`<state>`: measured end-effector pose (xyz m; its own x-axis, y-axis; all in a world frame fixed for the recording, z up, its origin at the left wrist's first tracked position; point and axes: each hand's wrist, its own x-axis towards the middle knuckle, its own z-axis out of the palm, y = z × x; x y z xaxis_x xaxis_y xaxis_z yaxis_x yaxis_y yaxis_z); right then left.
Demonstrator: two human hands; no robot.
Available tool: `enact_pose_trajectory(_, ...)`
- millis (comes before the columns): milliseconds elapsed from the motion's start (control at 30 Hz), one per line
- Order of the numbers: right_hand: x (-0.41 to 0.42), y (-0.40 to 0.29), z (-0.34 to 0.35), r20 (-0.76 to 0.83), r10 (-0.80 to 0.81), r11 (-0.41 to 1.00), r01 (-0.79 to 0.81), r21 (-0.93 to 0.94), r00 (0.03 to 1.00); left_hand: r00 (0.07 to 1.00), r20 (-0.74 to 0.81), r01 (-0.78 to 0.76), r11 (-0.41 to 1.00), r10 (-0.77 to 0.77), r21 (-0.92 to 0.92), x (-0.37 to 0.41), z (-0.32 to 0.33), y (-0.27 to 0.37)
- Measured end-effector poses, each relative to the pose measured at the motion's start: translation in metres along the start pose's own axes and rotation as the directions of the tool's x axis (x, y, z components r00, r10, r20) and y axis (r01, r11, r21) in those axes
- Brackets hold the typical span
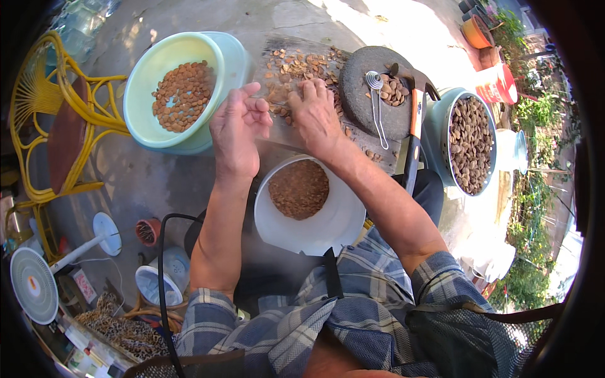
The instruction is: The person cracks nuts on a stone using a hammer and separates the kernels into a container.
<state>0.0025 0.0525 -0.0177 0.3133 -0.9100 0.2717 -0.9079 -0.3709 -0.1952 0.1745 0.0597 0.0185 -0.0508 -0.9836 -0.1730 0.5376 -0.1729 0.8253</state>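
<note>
My right hand [315, 113] lies palm down, fingers curled, over loose cracked shells [307, 64] on a wooden board [288, 137]; whether it grips any is hidden. To its left my left hand [242, 127] is raised with the palm turned inward, fingers apart and slightly bent, holding nothing visible. A pale green basin [133, 101] of brown kernels [182, 94] stands left of it. Below the hands, a white bucket [338, 215] has brown shell pieces [299, 189] at its bottom. Right of my right hand, a round stone mortar [361, 106] holds uncracked nuts [393, 90] and a coiled wire whisk [377, 108].
A hammer [416, 127] with an orange and black handle leans at the stone's right. Beyond it stands a blue-green container [435, 137] full of nuts [470, 141]. A yellow rattan chair [80, 113], a fan [35, 286] and a small terracotta pot [148, 231] are at left.
</note>
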Motion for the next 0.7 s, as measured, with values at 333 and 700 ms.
enact_pose_trajectory(333, -0.063, 0.001, -0.019, -0.034, 0.002, 0.996, 0.001, 0.087, 0.999, 0.953, 0.154, -0.257, 0.433, 0.26, 0.864, 0.019, -0.002, -0.037)
enact_pose_trajectory(700, -0.094, 0.0, -0.029, 0.011, 0.172, 0.972, -0.171, 0.16, 0.985, 0.923, 0.341, -0.371, 0.172, 0.179, 0.913, 0.015, 0.005, -0.037)
